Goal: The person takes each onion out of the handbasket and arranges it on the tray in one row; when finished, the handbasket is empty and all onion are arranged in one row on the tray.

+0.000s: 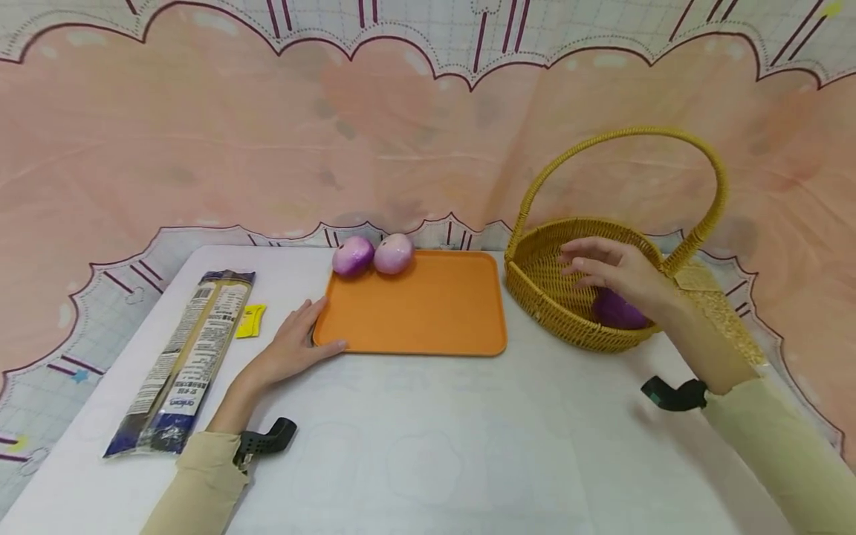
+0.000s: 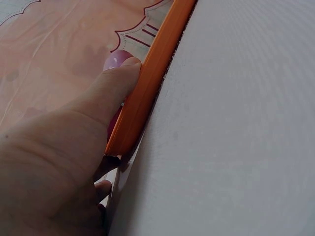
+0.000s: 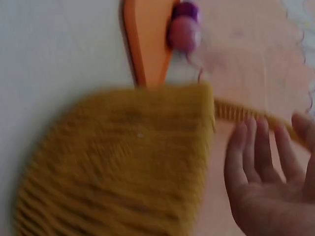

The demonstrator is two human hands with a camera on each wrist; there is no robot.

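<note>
My left hand (image 1: 294, 345) holds the near left corner of an orange tray (image 1: 428, 305), the thumb over its front rim and the fingers along its left side. At the tray's far left corner, two glossy purple-pink onions (image 1: 353, 257) lie side by side. Above a wicker basket (image 1: 568, 319) with a tall handle (image 1: 635, 132), my right hand (image 1: 622, 271) hovers with loosely bent, spread fingers and nothing in them. A purple onion (image 1: 617, 310) lies inside the basket, partly hidden by that hand. In the right wrist view, the basket's side is blurred.
Long packs of what look like dry noodles (image 1: 187, 364) lie on the left of the white table (image 1: 428, 446). Next to them is a small yellow packet (image 1: 250, 321). A woven straw-coloured item (image 1: 718, 305) lies behind the right forearm. A patterned cloth (image 1: 267, 148) hangs at the back.
</note>
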